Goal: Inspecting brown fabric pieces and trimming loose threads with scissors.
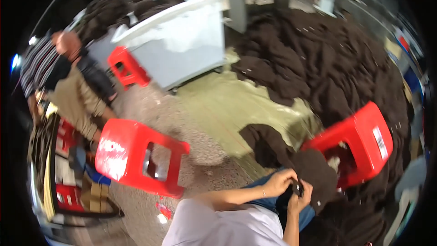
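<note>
Low in the head view, my left hand [280, 183] and my right hand [300, 197] meet over my lap, both with fingers closed. A dark brown garment [315, 173] of soft cloth lies across my knees beside them, and they pinch its dark edge. Between the fingertips shows a small blackish part with a light glint, too small to tell whether it is cloth or a tool. More brown cloth [264, 143] spreads just beyond my knees on a pale yellow-green sheet [218, 109]. Close to my right hand, a red plastic stool [371, 143] lies tipped.
A large heap of brown garments [314, 59] covers the right side. Another red stool [123, 152] stands left, a third [127, 66] beside a white wheeled bin [182, 45]. People bend at the far left, one in a tan top [75, 95], near a box-filled container [84, 191].
</note>
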Demonstrator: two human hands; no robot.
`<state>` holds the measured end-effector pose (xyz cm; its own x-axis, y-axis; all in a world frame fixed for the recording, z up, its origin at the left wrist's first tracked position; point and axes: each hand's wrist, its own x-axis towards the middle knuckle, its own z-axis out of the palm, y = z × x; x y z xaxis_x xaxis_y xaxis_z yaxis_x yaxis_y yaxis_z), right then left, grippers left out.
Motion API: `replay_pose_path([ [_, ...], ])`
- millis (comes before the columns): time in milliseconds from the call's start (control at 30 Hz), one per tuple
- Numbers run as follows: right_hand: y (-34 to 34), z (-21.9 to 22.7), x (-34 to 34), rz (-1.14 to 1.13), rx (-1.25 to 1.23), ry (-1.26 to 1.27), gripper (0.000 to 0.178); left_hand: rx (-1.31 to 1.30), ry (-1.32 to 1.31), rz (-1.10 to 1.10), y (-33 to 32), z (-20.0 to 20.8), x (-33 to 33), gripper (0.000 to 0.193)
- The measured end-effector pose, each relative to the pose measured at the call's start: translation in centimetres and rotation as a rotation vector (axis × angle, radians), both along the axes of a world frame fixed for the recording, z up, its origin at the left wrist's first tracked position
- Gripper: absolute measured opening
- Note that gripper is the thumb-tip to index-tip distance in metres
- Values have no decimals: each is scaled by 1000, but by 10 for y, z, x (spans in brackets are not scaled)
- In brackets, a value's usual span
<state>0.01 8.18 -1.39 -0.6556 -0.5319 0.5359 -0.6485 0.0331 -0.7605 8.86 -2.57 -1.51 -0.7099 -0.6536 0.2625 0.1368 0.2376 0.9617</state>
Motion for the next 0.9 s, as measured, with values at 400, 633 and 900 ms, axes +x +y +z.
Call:
replay_pose_path([
  [400, 2, -36, -8, 41, 144, 34, 24, -599, -153, 81, 6, -20, 7, 32],
  [633, 8, -37, -8, 41, 141, -3, 27, -614, -153, 79, 7, -22, 5, 31],
  [900, 3, -27, -2, -156, 70, 46, 40, -637, -128, 101, 6, -19, 5, 29],
])
